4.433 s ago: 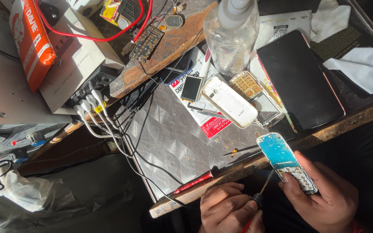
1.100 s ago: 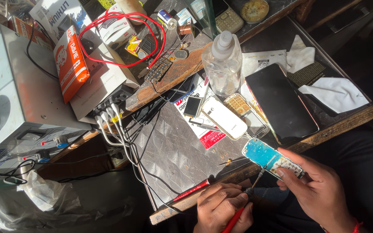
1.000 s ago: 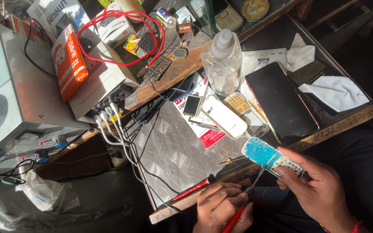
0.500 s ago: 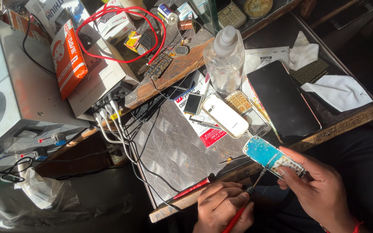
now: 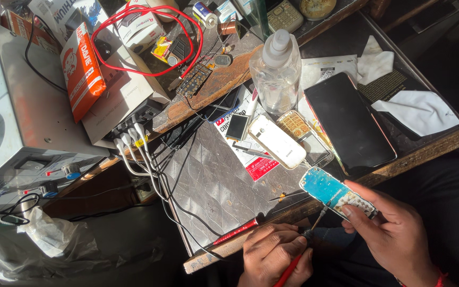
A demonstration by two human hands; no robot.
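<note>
Low in the right of the frame, over the tabletop (image 5: 213, 186) edge: blue circuit board (image 5: 336, 192), long axis running from upper left down to lower right, pinched at its lower-right end by right hand (image 5: 394, 234), fingers curled closed around it. Just lower left, left hand (image 5: 274, 255), fingers wrapped shut on red-handled screwdriver (image 5: 309, 242), thin tip angled up right, touching or nearly touching the board's near edge; contact too small to tell. Handle end cut off by frame bottom. Beyond, white phone (image 5: 277, 141) and black smartphone (image 5: 349, 121), well apart.

Orange packet (image 5: 82, 70) atop white boxes (image 5: 126, 95); dark phone screen (image 5: 349, 121) right.
</note>
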